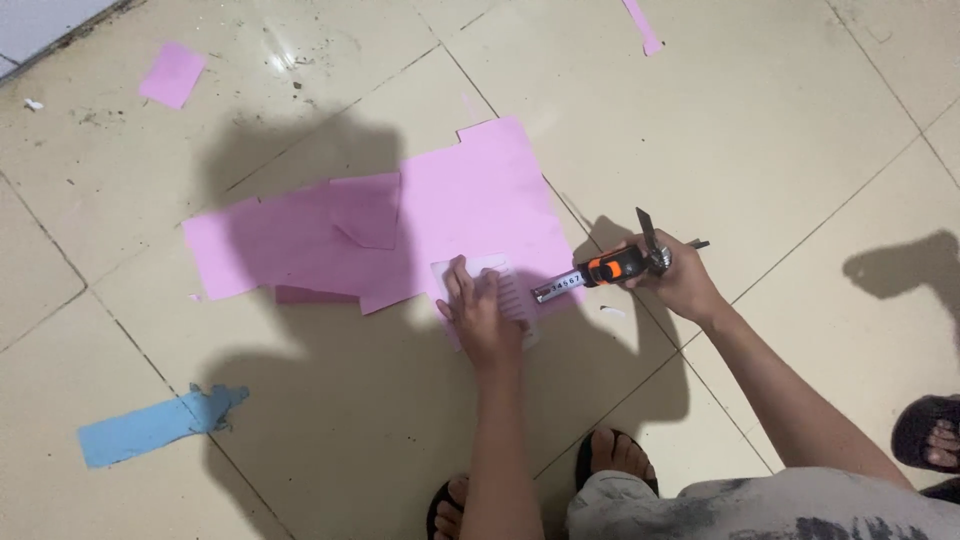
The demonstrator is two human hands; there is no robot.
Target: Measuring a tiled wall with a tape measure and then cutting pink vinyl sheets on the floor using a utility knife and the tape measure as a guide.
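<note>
- A torn strip of light blue paper (150, 428) lies flat on the tiled floor (760, 120) near its lower left part, well apart from both hands.
- A small square scrap of pink paper (172, 74) lies by the upper left corner of the floor, close to the wall edge.
- A large irregular sheet of pink paper (400, 230) is spread flat across the middle of the floor, with smaller pink pieces overlapping its left part; much of it lies in the person's shadow.
- The left hand (480, 310) presses down, palm flat and fingers stretched out, on a small pale ribbed rectangular piece (505, 285) that sits on the lower right edge of the big pink sheet.
- A metal measuring tape blade (560, 285) runs from just beside the left hand's fingertips to an orange-and-black tape measure case (615, 267).
- The right hand (680, 280) is curled tight around that case, just off the right edge of the sheet; a dark utility knife (650, 235) with its blade pointing up sticks out of the same grip.
- A thin strip of pink paper (642, 27) lies at the top edge of the floor.
- Feet in dark sandals (615, 460) stand at the bottom edge; another sandalled foot (930, 432) shows at the right edge.
</note>
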